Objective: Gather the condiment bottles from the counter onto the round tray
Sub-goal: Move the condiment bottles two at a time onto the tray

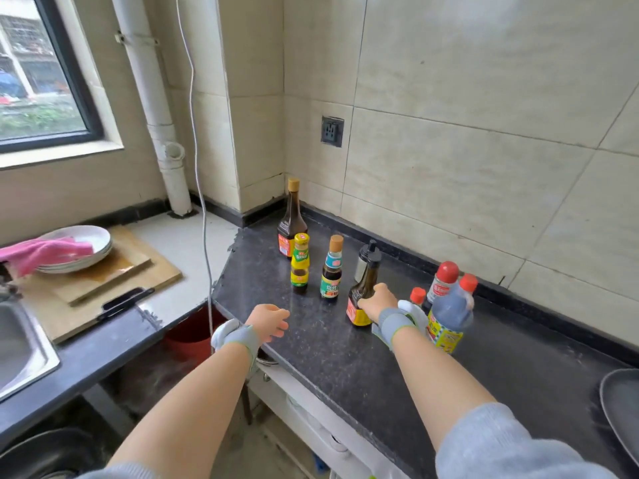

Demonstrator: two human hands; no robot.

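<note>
Several condiment bottles stand on the black counter [345,357]. At the back is a tall brown bottle [291,219] with a tan cap. In front of it are a small yellow-labelled bottle [299,264] and a small dark bottle with a teal label [332,271]. My right hand [378,300] is closed around a dark bottle with a yellow-red label [361,299]. Behind it stands a black-topped dispenser [367,259]. Three red-capped bottles [449,305] cluster to the right. My left hand [268,319] hovers above the counter's front edge, fingers curled loosely, holding nothing. The round grey tray [619,406] shows at the right edge.
To the left lie a wooden cutting board [114,281], stacked white plates [88,243] with a pink cloth [41,252], and a steel sink [20,347]. A white cable [204,202] hangs down past the counter's left corner. A wall socket [332,131] sits above the bottles.
</note>
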